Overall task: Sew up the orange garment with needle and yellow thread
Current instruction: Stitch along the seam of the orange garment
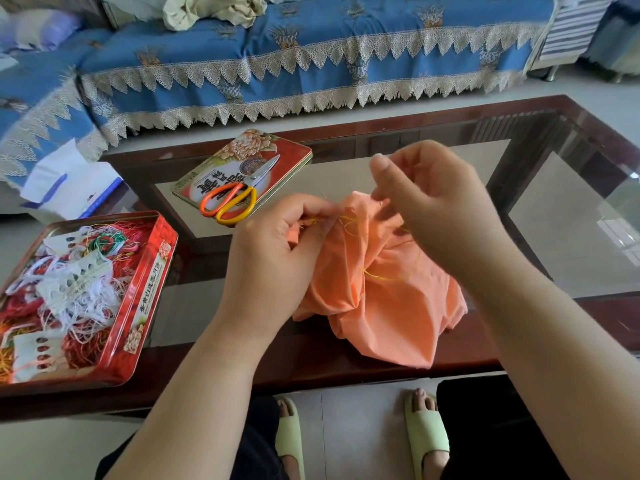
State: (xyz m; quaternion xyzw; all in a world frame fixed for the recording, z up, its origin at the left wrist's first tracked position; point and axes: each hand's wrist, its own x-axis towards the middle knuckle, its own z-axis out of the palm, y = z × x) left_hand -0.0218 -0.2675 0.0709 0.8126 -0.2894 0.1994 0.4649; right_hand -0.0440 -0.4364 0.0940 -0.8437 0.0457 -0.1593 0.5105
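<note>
The left hand (pixel 277 247) pinches a bunched fold of the soft orange cotton garment (pixel 377 289) above the glass-topped wooden desk (pixel 398 129). The right hand (pixel 433 202) curls just above it, seemingly drawing the thin yellow thread (pixel 349 225); the needle isn't discernible. The cloth looks light and limp, best gripped close beside the seam. Orange-handled scissors (pixel 235 199) lie nearby on a tin lid.

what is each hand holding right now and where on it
The left hand pinches the orange garment at its bunched upper edge, by the yellow thread. The right hand has curled fingers above the cloth; what it pinches cannot be told.
</note>
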